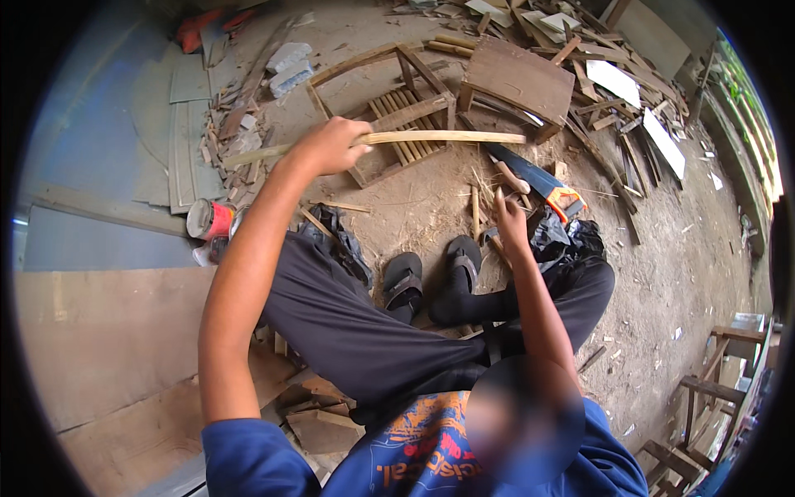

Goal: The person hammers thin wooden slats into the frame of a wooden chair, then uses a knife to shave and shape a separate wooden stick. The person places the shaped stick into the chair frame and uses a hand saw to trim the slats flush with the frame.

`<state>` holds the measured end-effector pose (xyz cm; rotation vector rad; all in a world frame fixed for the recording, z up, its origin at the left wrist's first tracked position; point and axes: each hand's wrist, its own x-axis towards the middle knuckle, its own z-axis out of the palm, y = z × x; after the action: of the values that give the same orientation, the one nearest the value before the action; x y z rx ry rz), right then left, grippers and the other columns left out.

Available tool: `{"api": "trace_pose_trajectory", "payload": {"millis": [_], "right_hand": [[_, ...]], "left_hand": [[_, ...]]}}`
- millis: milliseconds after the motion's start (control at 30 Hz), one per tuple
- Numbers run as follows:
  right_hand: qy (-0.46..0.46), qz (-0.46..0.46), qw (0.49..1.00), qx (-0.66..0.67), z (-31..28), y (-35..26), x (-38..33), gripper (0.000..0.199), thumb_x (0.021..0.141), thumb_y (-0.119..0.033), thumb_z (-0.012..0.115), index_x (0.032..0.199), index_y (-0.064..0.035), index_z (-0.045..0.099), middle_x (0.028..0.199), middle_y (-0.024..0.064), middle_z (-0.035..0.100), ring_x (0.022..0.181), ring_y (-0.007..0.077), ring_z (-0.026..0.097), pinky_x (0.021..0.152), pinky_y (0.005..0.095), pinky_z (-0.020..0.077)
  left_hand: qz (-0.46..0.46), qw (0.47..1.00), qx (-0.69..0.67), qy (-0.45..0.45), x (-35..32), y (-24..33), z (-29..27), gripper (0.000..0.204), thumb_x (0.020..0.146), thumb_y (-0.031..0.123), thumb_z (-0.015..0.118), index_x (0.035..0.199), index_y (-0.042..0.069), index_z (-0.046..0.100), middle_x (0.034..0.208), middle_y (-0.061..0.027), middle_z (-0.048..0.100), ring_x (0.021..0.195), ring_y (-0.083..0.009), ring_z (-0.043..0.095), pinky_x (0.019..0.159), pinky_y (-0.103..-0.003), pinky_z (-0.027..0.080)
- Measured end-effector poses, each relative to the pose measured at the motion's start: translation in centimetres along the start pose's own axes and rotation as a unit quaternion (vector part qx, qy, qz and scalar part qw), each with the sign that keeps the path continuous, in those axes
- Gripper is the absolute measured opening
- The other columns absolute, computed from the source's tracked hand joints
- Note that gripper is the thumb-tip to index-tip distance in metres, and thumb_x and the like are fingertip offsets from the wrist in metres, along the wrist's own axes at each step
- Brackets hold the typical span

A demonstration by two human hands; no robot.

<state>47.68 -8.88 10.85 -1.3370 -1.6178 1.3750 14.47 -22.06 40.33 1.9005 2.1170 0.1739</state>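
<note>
My left hand is closed round a long, pale, slightly bent wooden strip, held crosswise with its longer part reaching right. My right hand is closed, with one finger pointing up, beside a short, curved brown wooden piece that looks like a handle. What its fingers hold, if anything, is hidden. Just beyond it on the ground lies a handsaw with a dark blade and an orange-and-white handle. A thin stick lies left of my right hand.
A slatted wooden frame and a small brown wooden stool stand ahead. Scrap wood is heaped at far right. Left are a red can and boards. Black plastic lies by my knee; sandals are between my legs.
</note>
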Motion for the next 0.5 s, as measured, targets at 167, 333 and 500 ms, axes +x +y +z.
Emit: {"api": "trace_pose_trajectory", "payload": {"millis": [167,333,500], "right_hand": [[0.131,0.088,0.969,-0.189,-5.6,9.4,-3.4,0.039,0.094,-0.035,0.068,0.075,-0.0003,0.068,0.064,0.0060,0.066,0.058,0.0122,0.060,0.058,0.0308,0.0484],[0.216,-0.205,0.948,-0.113,-3.0,-5.0,-4.8,0.016,0.089,-0.009,0.069,0.099,0.0009,0.063,0.091,0.0153,0.063,0.089,0.0290,0.064,0.081,0.0399,0.0496],[0.201,-0.372,0.891,-0.162,-1.2,-12.8,-7.2,0.030,0.084,0.000,0.069,0.111,0.0001,0.058,0.112,0.0199,0.057,0.110,0.0372,0.056,0.096,0.0426,0.0443]], "left_hand": [[0.007,1.000,0.008,-0.012,1.1,-1.0,-0.2,0.032,0.089,0.034,0.069,0.099,0.003,0.071,0.082,-0.0201,0.068,0.077,-0.0360,0.067,0.070,-0.043,0.049],[0.019,0.999,-0.008,-0.041,0.4,-0.4,0.3,0.034,0.090,0.036,0.068,0.101,0.004,0.072,0.082,-0.0182,0.069,0.079,-0.0342,0.066,0.072,-0.043,0.049],[0.019,0.998,0.000,-0.065,0.5,-0.7,1.1,0.034,0.090,0.036,0.067,0.101,0.004,0.072,0.087,-0.0180,0.070,0.083,-0.0349,0.066,0.074,-0.044,0.049]]}}
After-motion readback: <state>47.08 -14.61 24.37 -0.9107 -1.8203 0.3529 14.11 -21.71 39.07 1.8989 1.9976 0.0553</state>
